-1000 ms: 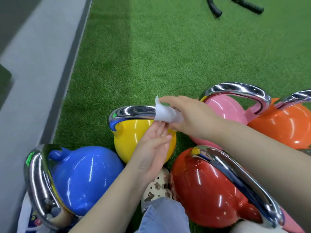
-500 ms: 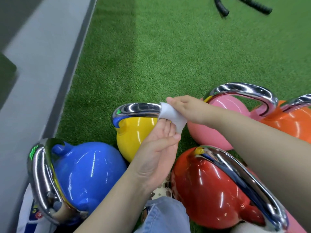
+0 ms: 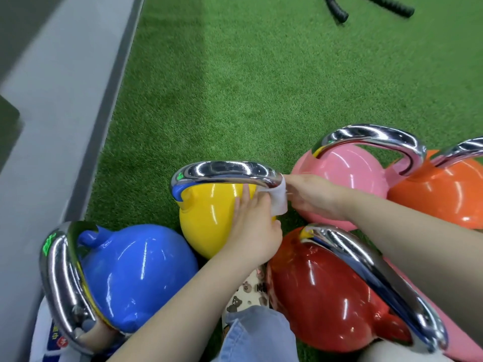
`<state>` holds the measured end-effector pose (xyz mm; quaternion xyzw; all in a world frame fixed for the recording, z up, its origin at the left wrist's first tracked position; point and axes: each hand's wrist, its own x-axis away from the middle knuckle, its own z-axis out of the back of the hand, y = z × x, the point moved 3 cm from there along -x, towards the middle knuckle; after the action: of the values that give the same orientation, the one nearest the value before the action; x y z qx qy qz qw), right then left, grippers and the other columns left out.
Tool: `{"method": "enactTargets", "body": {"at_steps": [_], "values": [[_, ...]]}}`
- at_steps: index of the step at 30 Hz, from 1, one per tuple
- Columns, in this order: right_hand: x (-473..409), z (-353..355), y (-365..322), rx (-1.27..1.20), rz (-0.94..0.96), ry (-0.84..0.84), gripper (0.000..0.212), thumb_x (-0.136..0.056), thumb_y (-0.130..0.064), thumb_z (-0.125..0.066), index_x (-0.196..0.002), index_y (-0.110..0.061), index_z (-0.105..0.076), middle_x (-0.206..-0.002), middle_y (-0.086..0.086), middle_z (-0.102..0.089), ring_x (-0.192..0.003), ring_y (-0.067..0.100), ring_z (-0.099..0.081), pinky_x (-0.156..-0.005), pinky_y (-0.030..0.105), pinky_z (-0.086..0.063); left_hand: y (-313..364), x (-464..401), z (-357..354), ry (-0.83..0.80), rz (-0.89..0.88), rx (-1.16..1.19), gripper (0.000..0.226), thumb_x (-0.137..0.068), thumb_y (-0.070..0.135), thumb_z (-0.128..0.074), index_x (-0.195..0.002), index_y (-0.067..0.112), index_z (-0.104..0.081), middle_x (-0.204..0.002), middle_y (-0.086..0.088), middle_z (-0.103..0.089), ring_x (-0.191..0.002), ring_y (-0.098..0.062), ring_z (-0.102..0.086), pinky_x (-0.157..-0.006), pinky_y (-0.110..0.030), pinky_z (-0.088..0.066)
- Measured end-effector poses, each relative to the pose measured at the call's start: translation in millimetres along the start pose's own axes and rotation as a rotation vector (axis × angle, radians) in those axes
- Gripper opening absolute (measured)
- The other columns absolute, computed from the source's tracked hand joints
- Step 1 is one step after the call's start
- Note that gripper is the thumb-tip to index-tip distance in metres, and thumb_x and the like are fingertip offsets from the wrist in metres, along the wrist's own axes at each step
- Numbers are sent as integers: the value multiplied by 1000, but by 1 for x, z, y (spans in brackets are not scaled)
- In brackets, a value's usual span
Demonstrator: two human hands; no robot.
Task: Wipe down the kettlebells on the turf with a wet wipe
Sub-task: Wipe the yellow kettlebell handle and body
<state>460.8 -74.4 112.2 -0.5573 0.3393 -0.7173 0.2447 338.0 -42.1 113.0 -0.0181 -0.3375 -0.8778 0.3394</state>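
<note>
Here the right hand pinches the wet wipe at the right end of the yellow kettlebell's handle, which runs left-right; the left hand rests flat on the yellow kettlebell.

Green turf bears five kettlebells and black ropes.

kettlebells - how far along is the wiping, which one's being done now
In hand: the right hand wraps the wet wipe round the yellow kettlebell handle's right end; the left hand steadies its body. None looks visibly finished. Blue, red, pink and orange sit untouched.
</note>
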Motion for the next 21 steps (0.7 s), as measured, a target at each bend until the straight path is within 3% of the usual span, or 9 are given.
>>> {"method": "enactTargets", "body": {"at_steps": [4,8,12,13,16,21], "values": [[-13,-1,7,-88,-90,-25,15,-97,-23,-42,-96,-16,-54,-93,7,-55,-77,15,-50,-76,25,-43,-2,-9,3,107,-5,-347,54,-92,30,-44,-139,9,-31,-147,-7,-33,-143,-29,-6,-115,-44,9],[-17,1,10,-101,-166,-46,22,-99,-11,-37,-89,-11,-57,-86,6,-59,-71,12,-54,-75,20,-44,-5,-15,1,80,-33,-516,63,-91,44,-45,-140,7,-32,-146,-8,-31,-142,-29,-9,-114,-48,10],[-19,1,12,-104,-228,-77,41,-89,13,-25,-118,0,-51,-107,13,-59,-82,13,-57,-83,22,-45,-6,-11,-1,155,-50,-669,73,-84,53,-53,-138,6,-40,-146,-8,-37,-141,-31,-21,-114,-53,-2],[-19,0,12,-116,-233,-87,44,-86,17,-22,-112,-1,-52,-103,11,-60,-82,13,-57,-82,22,-46,-5,-10,-2,175,-66,-689,75,-84,54,-52,-139,5,-39,-147,-10,-35,-141,-31,-20,-114,-54,-2],[-18,-3,8,-165,-227,-90,48,-79,23,-16,-88,-4,-54,-89,7,-60,-81,14,-58,-72,19,-51,-9,-4,-15,67,-87,-709,79,-92,49,-42,-146,0,-11,-156,-15,-3,-144,-34,5,-105,-54,20],[-11,-6,2,-333,-239,-92,44,-82,23,-14,-82,-2,-50,-85,9,-57,-81,20,-59,-55,21,-55,-6,6,-25,134,-47,-708,91,-86,57,-47,-146,-2,-14,-155,-21,-3,-143,-34,7,-105,-60,18]]}}
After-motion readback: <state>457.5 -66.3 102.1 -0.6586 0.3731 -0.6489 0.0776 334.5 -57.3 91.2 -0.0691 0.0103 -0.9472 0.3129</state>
